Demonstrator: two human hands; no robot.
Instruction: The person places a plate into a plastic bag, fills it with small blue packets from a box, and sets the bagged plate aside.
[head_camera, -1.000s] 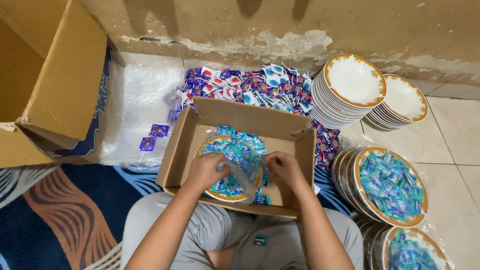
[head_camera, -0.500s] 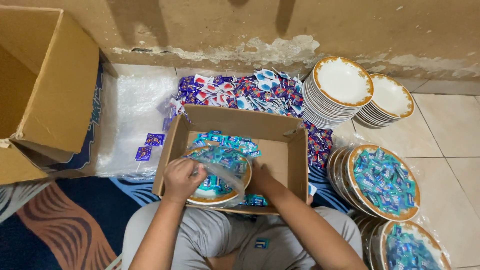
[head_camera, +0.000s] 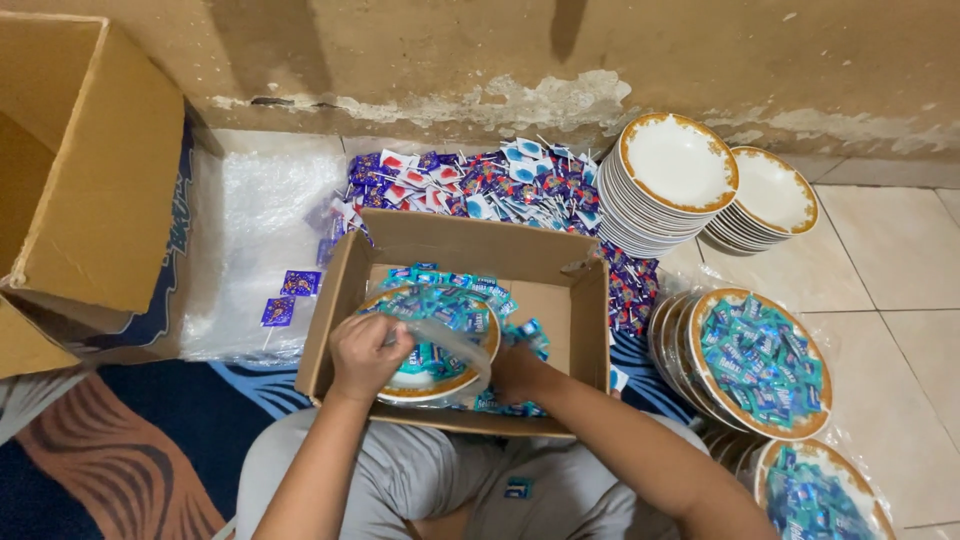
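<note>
Taking the shallow cardboard tray (head_camera: 560, 300) on the person's lap as the landmark: far to its left stands a big open cardboard box (head_camera: 90, 180), and between the two lies a sheet of bubble wrap (head_camera: 260, 230) with a couple of purple sachets (head_camera: 290, 297) on it. Inside the tray, toward its left side, sits a gold-rimmed plate (head_camera: 440, 380) heaped with teal candy sachets (head_camera: 455, 305). The left hand (head_camera: 365, 355) is curled shut on a clear plastic bag (head_camera: 455, 350) drawn over the plate's near edge. The right hand (head_camera: 515, 372) sits at the plate's right rim, low in the tray; I cannot tell whether its fingers are closed on anything. The plate looks stiff, breakable and fairly weighty, best held under the rim, while the film is thin, slippery and limp, and the sachets are loose and could slide off. Behind the tray spreads a pile of small wrapped lollipops (head_camera: 500, 185). To its right rear are two stacks of empty plates (head_camera: 680, 165), and to its right, bagged plates of candy (head_camera: 760, 365)
</note>
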